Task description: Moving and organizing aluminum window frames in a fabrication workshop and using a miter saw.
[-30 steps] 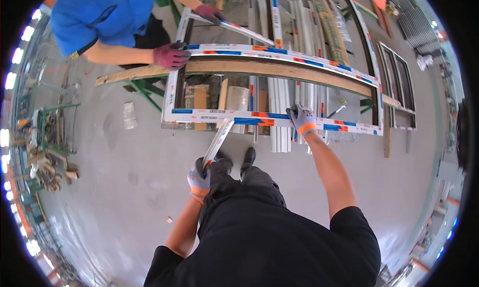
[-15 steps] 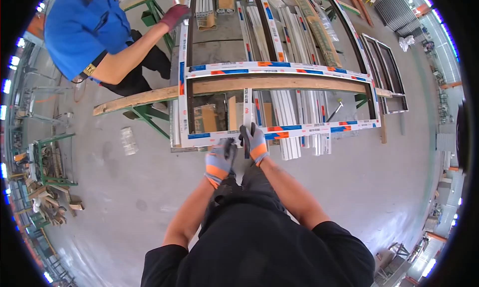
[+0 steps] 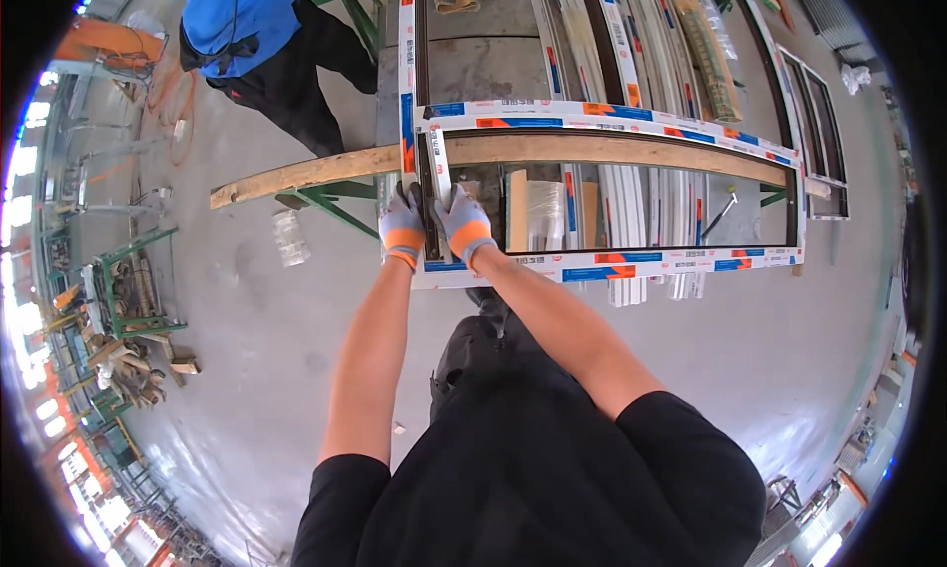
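A large window frame (image 3: 646, 262), dark with white, blue and orange protective tape, lies flat across supports in front of me. My left hand (image 3: 402, 230), in a grey and orange glove, is closed round the left side bar near its lower corner. My right hand (image 3: 464, 224), gloved alike, grips a short white-taped profile bar (image 3: 438, 158). This bar stands inside the frame's lower opening, close beside and nearly parallel to the left side bar. Its far end is by the crossbar (image 3: 552, 115); my hands hide its near end.
A wooden beam (image 3: 286, 176) on a green trestle (image 3: 340, 190) runs under the frame and juts out left. Long profiles (image 3: 621, 207) and a hammer (image 3: 722, 215) lie below. A co-worker in blue (image 3: 242, 20) stands at the far left. Another frame (image 3: 817, 133) is at the right.
Both my hands and the short bar have shifted left, from mid-opening to the frame's left side. My left hand now holds the side bar. The view has moved; the co-worker's hands are out of sight.
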Motion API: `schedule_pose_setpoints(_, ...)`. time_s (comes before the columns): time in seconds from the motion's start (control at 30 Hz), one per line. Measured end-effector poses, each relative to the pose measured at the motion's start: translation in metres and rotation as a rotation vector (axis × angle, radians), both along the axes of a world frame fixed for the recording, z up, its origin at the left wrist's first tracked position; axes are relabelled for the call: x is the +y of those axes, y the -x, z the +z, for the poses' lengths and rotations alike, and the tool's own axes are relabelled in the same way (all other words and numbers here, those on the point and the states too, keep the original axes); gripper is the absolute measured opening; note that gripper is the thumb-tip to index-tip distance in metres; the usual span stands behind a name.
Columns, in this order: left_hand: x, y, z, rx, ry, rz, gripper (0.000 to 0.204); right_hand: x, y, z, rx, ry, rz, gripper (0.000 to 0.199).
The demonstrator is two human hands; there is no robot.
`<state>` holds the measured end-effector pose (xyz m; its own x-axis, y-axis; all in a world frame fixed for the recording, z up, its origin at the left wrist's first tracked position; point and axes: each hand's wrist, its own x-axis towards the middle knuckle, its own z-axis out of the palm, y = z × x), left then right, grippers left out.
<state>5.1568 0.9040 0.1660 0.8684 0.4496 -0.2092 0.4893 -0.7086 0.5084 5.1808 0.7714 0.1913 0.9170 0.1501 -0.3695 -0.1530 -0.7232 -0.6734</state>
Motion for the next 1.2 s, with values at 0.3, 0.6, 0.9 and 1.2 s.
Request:
schedule_pose_setpoints(0.3,0.017,-0.018,-0.008,-0.207,0.067,0.055,0.035,0.034,-0.006,0.001,0.094,-0.049,-0.046,0.046)
schedule_pose_setpoints(0.6,0.027,-0.012,0.012,-0.163,0.134,0.07,0.036,0.051,0.005,-0.001,0.161,-0.1,-0.166,0.046)
schedule_pose_setpoints(0.9,0.035,-0.012,0.027,-0.181,0.243,0.058,0.033,0.062,-0.004,0.002,0.121,-0.063,-0.151,0.039)
schedule_pose_setpoints(1.2,0.035,-0.018,0.012,-0.223,0.338,0.125,0.037,0.076,-0.008,0.006,0.079,-0.005,-0.179,0.045)
